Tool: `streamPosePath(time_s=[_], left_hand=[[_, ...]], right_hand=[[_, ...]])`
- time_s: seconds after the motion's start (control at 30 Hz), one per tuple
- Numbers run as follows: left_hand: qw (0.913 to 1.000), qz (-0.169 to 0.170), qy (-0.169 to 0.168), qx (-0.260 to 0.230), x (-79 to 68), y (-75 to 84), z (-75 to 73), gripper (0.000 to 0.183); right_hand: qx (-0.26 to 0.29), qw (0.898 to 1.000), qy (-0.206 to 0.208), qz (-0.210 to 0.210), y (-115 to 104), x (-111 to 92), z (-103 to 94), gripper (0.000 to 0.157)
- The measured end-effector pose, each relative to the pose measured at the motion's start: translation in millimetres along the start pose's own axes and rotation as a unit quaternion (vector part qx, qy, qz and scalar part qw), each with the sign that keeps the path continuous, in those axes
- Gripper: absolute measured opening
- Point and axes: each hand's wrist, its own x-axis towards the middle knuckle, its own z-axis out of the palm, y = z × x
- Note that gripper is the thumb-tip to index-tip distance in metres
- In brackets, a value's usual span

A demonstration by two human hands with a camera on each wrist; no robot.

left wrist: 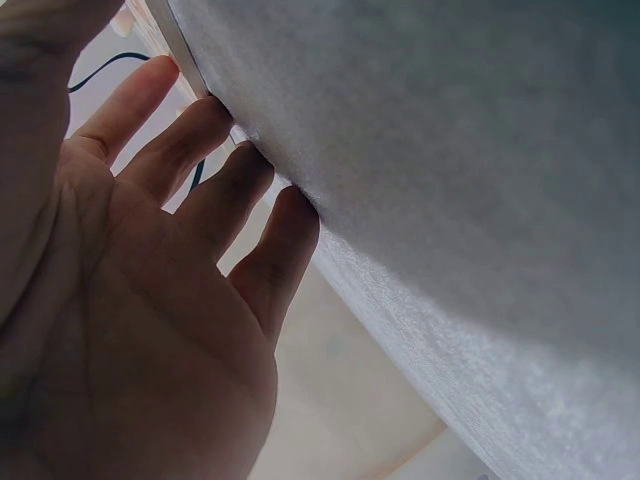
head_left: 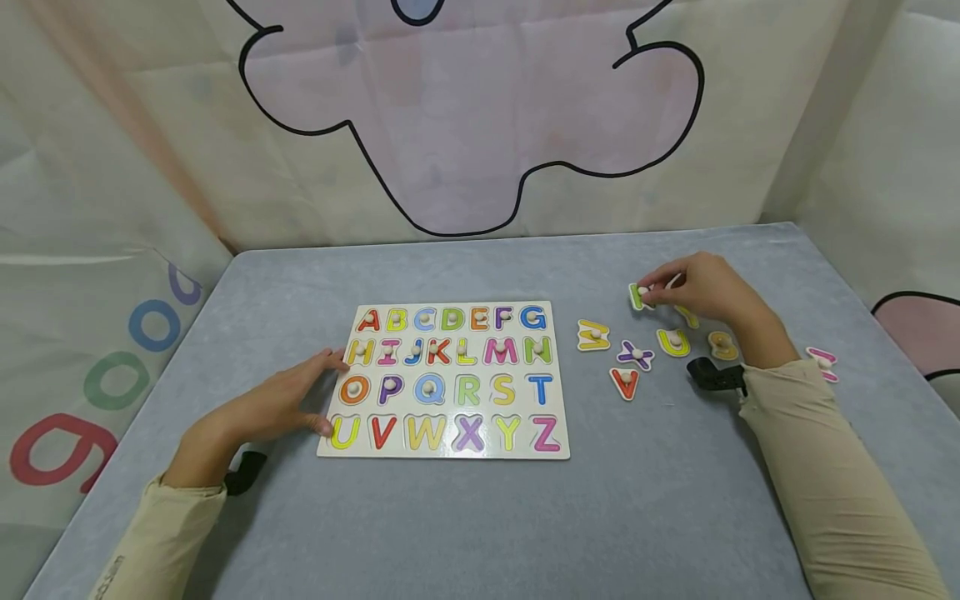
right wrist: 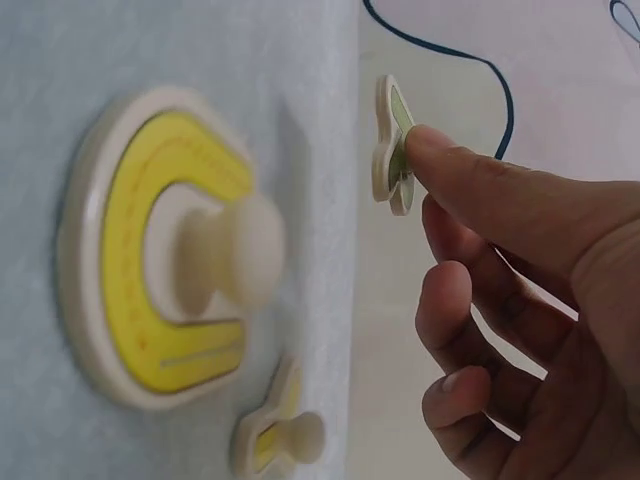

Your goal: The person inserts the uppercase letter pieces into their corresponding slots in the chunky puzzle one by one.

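Between the thumb and forefinger of my right hand [head_left: 705,287] is a green letter piece [right wrist: 396,150] with a pale rim; its letter is hard to read. In the head view it is up at the far right of the loose pieces. A yellow U piece [right wrist: 145,250] with a round knob lies near that hand, beside another yellow piece [right wrist: 270,430]. My left hand [head_left: 277,400] rests at the left edge of the white alphabet board [head_left: 442,423], thumb and fingertips touching it, fingers spread and fairly straight. Knobbed letters sit in the upper rows; the bottom row shows flat printed letters.
Right of the board lie a yellow W piece [head_left: 594,336], a purple X piece [head_left: 636,356], a red V piece [head_left: 625,383] and a tan-yellow piece [head_left: 722,345]. A pink piece [head_left: 822,364] is beyond the right forearm. Grey cloth [head_left: 450,533] covers the table.
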Motion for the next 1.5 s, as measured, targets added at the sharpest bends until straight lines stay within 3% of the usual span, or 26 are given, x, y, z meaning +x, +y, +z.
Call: streamPosePath(time_s=[0.7, 1.13, 1.5], left_hand=[[1.0, -0.003, 0.001, 0.002, 4.3, -0.2, -2.9, 0.088], [1.0, -0.008, -0.002, -0.001, 3.8, -1.9, -0.8, 0.089], [1.0, 0.002, 0.001, -0.001, 1.1, -3.9, 1.7, 0.085]], right_hand=[[0.008, 1.0, 0.016, -0.02, -43.9, -7.5, -5.4, 0.03], [0.007, 0.997, -0.006, -0.072, -82.1, -13.4, 19.9, 0.024], [0.016, 0.993, -0.027, -0.112, -117.3, -6.7, 39.8, 0.02]])
